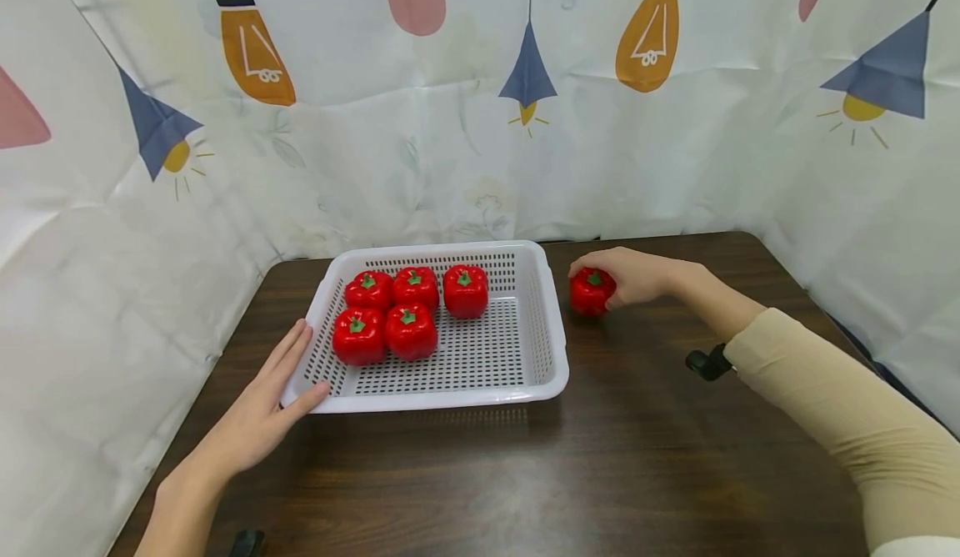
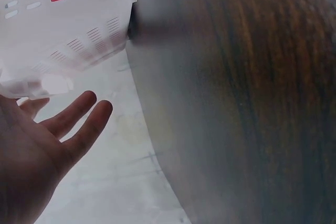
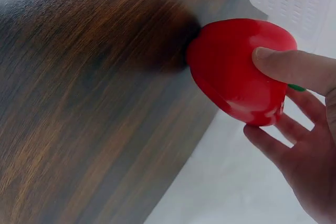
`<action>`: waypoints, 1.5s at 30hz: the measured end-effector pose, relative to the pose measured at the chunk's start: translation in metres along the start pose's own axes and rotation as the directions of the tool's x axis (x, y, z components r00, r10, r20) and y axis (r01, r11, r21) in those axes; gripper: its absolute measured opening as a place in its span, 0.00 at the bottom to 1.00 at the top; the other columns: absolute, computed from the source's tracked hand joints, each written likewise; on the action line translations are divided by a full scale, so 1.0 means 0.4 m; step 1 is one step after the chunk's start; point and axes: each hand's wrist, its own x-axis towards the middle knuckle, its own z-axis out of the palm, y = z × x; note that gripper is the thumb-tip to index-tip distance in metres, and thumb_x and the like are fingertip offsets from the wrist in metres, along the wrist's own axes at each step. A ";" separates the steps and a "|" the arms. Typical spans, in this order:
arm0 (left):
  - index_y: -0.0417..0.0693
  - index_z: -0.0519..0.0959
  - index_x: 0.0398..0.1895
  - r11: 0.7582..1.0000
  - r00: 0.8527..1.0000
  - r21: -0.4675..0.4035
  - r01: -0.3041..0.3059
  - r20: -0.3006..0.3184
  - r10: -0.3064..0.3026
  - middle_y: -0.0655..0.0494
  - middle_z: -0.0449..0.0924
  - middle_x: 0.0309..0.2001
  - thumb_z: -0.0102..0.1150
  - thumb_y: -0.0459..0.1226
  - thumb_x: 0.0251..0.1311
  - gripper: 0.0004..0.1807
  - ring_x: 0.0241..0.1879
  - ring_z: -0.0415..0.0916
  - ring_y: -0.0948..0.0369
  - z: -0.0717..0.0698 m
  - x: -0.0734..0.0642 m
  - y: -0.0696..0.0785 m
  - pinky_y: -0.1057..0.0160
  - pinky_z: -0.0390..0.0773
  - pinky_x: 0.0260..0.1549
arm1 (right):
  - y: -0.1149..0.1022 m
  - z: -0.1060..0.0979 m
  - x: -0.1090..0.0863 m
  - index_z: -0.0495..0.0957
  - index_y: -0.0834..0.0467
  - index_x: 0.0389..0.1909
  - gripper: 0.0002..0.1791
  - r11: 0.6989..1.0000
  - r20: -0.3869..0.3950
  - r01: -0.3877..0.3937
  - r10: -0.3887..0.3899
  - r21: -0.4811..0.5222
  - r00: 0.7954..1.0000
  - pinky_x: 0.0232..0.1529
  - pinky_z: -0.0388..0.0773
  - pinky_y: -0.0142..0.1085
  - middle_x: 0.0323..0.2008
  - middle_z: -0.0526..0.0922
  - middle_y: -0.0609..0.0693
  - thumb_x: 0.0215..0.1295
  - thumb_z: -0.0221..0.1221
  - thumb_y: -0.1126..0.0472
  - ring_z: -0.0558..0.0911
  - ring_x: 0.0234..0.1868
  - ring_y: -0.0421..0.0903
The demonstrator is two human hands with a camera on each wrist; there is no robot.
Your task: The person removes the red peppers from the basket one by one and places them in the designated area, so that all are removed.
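My right hand (image 1: 633,275) grips a red bell pepper (image 1: 591,293) with a green stem, just right of the basket. In the right wrist view the thumb presses on one side of the bell pepper (image 3: 236,69), with fingers round the other; its base is at or close above the table. A white perforated basket (image 1: 442,401) stands at the table's middle left with several red bell peppers (image 1: 411,332) in its left and centre part. At the basket's left rim rests my left hand (image 1: 251,415), fingers extended. The left wrist view shows those fingers (image 2: 92,129) spread beside the basket wall (image 2: 68,35).
A dark wood table (image 1: 637,457) lies under everything. White curtain (image 1: 420,165) printed with lamps and bulbs encloses its back and sides. A small black clip-like item (image 1: 708,363) sits at the right wrist.
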 end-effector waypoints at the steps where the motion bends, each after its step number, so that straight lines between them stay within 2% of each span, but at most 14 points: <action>1: 0.53 0.47 0.84 1.000 1.000 0.001 0.002 0.000 -0.002 0.55 0.39 0.83 0.62 0.46 0.70 0.47 0.74 0.53 0.38 0.000 0.000 0.000 0.84 0.47 0.58 | 0.000 0.000 0.002 0.73 0.58 0.66 0.37 1.000 -0.007 0.005 -0.005 -0.010 1.000 0.59 0.77 0.55 0.65 0.74 0.55 0.52 0.71 0.72 0.73 0.64 0.57; 5: 0.53 0.47 0.84 1.000 1.000 0.002 0.006 0.000 -0.006 0.54 0.39 0.83 0.62 0.46 0.70 0.47 0.74 0.54 0.38 0.000 -0.001 0.003 0.84 0.48 0.57 | -0.004 0.001 0.011 0.74 0.57 0.65 0.37 1.000 -0.021 0.005 -0.005 -0.017 1.000 0.58 0.78 0.56 0.66 0.72 0.57 0.51 0.73 0.71 0.71 0.65 0.59; 9: 0.53 0.47 0.84 1.000 1.000 0.004 0.007 -0.002 -0.007 0.53 0.40 0.83 0.62 0.46 0.70 0.47 0.73 0.56 0.38 0.000 0.000 0.004 0.84 0.49 0.56 | -0.010 0.000 0.018 0.73 0.57 0.66 0.39 1.000 -0.033 -0.009 0.009 -0.001 0.999 0.56 0.79 0.56 0.64 0.73 0.56 0.50 0.75 0.70 0.72 0.63 0.59; 24: 0.53 0.47 0.84 1.000 1.000 -0.002 0.002 -0.006 -0.002 0.53 0.39 0.83 0.62 0.46 0.70 0.47 0.74 0.54 0.38 0.000 0.001 0.003 0.84 0.48 0.58 | -0.007 0.002 0.037 0.72 0.60 0.67 0.39 1.000 -0.062 -0.014 0.014 0.001 0.998 0.60 0.77 0.56 0.65 0.75 0.56 0.52 0.75 0.71 0.73 0.63 0.57; 26: 0.54 0.47 0.84 1.000 1.000 -0.002 0.012 -0.001 -0.012 0.54 0.39 0.83 0.62 0.47 0.70 0.47 0.74 0.54 0.38 -0.001 0.001 0.004 0.72 0.56 0.67 | -0.007 0.002 0.037 0.72 0.60 0.68 0.40 1.000 -0.061 -0.013 0.013 0.001 0.998 0.60 0.77 0.55 0.65 0.74 0.56 0.52 0.75 0.70 0.73 0.63 0.57; 28: 0.54 0.47 0.84 1.000 1.000 -0.004 0.021 0.006 -0.021 0.55 0.38 0.83 0.62 0.47 0.70 0.47 0.74 0.53 0.38 -0.001 0.001 0.004 0.53 0.63 0.70 | -0.008 0.001 0.036 0.72 0.59 0.68 0.40 1.000 -0.057 -0.017 0.017 -0.002 0.998 0.61 0.77 0.54 0.65 0.74 0.56 0.52 0.76 0.70 0.73 0.63 0.56; 30: 0.54 0.47 0.84 1.000 1.000 -0.003 0.028 0.010 -0.028 0.55 0.38 0.83 0.62 0.47 0.70 0.47 0.74 0.52 0.37 -0.002 0.001 0.005 0.35 0.65 0.64 | -0.008 -0.002 0.035 0.71 0.59 0.68 0.41 1.000 -0.053 -0.017 0.017 -0.002 0.998 0.61 0.76 0.54 0.66 0.73 0.55 0.52 0.76 0.69 0.73 0.63 0.56; 31: 0.54 0.47 0.84 1.000 0.999 -0.004 0.030 0.011 -0.030 0.55 0.38 0.83 0.62 0.47 0.70 0.47 0.75 0.52 0.37 -0.001 0.000 0.005 0.29 0.65 0.59 | -0.010 -0.004 0.034 0.71 0.59 0.69 0.41 1.000 -0.051 -0.017 0.016 -0.006 0.999 0.61 0.76 0.53 0.66 0.73 0.55 0.52 0.76 0.68 0.73 0.64 0.55; 32: 0.54 0.47 0.84 0.999 0.999 -0.006 0.031 0.011 -0.031 0.55 0.38 0.83 0.62 0.47 0.70 0.47 0.74 0.52 0.37 -0.001 0.000 0.005 0.28 0.65 0.58 | -0.011 -0.007 0.033 0.71 0.58 0.69 0.42 1.000 -0.050 -0.018 0.018 -0.008 0.999 0.62 0.75 0.54 0.67 0.72 0.55 0.53 0.76 0.68 0.72 0.64 0.55; 37: 0.54 0.47 0.84 0.999 0.999 -0.006 0.031 0.010 -0.031 0.53 0.39 0.83 0.62 0.48 0.70 0.47 0.75 0.52 0.37 0.000 -0.001 0.005 0.29 0.65 0.59 | -0.025 -0.029 0.029 0.68 0.59 0.72 0.43 0.999 -0.038 -0.022 0.021 -0.023 0.999 0.65 0.70 0.58 0.70 0.69 0.57 0.55 0.75 0.68 0.68 0.69 0.59; 40: 0.54 0.47 0.84 1.000 1.000 -0.003 0.028 0.009 -0.028 0.53 0.39 0.83 0.62 0.47 0.70 0.47 0.75 0.52 0.38 0.000 -0.002 0.004 0.48 0.63 0.70 | -0.036 -0.046 0.030 0.67 0.59 0.72 0.42 0.999 -0.029 -0.043 0.042 -0.028 0.999 0.66 0.69 0.58 0.71 0.67 0.58 0.56 0.74 0.68 0.67 0.70 0.60; 41: 0.54 0.47 0.84 1.000 1.000 -0.003 0.028 0.009 -0.028 0.53 0.39 0.83 0.62 0.47 0.70 0.47 0.75 0.52 0.39 0.000 -0.002 0.004 0.50 0.62 0.70 | -0.040 -0.052 0.032 0.67 0.59 0.72 0.42 0.998 -0.029 -0.051 0.050 -0.026 0.998 0.66 0.70 0.57 0.71 0.67 0.58 0.57 0.74 0.68 0.66 0.70 0.60; 44: 0.54 0.47 0.84 1.000 1.000 0.001 0.027 0.008 -0.027 0.54 0.39 0.83 0.62 0.48 0.70 0.47 0.74 0.53 0.38 0.000 -0.002 0.004 0.48 0.63 0.69 | -0.058 -0.073 0.039 0.68 0.59 0.72 0.40 0.998 -0.036 -0.055 0.054 -0.033 0.998 0.66 0.71 0.57 0.71 0.67 0.59 0.58 0.73 0.69 0.66 0.70 0.60; 45: 0.54 0.47 0.84 1.000 1.000 0.000 0.028 0.008 -0.028 0.53 0.39 0.83 0.62 0.48 0.70 0.47 0.74 0.53 0.37 0.000 -0.001 0.004 0.41 0.65 0.67 | -0.065 -0.079 0.043 0.69 0.59 0.71 0.39 0.998 -0.040 -0.048 0.047 -0.038 0.998 0.66 0.71 0.57 0.70 0.67 0.59 0.58 0.72 0.69 0.67 0.69 0.61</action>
